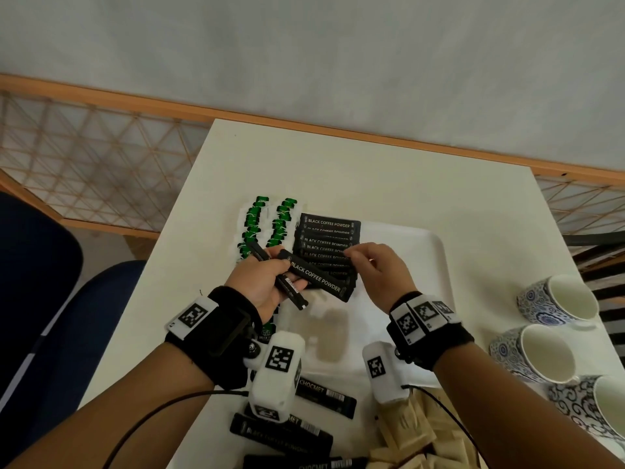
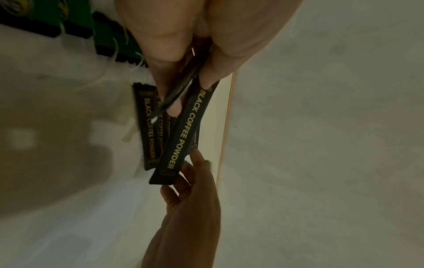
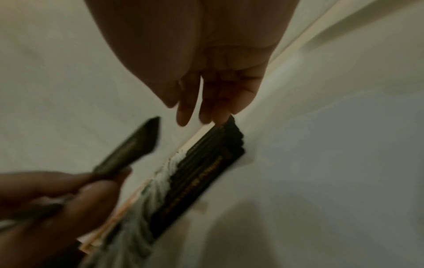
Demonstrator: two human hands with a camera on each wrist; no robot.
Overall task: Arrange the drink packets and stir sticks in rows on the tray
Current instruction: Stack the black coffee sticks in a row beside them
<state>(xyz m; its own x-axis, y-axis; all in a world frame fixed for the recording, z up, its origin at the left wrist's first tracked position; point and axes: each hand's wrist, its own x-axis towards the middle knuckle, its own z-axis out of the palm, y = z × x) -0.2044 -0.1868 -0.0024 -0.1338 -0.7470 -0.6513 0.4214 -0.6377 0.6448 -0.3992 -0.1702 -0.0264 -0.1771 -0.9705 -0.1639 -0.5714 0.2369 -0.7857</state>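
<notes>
Your left hand pinches two black coffee powder sticks fanned above the tray, likely as feed stock, while your right hand, fingers loosely extended and holding nothing, touches the coffee row by the tray's far-left corner, probably squaring it.

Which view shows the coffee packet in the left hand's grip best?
The left wrist view: the packet runs lengthwise, its BLACK COFFEE POWDER print sharp, pinched by the left hand. The head view shows it whole but smaller. In the right wrist view it is a dark blur.
</notes>
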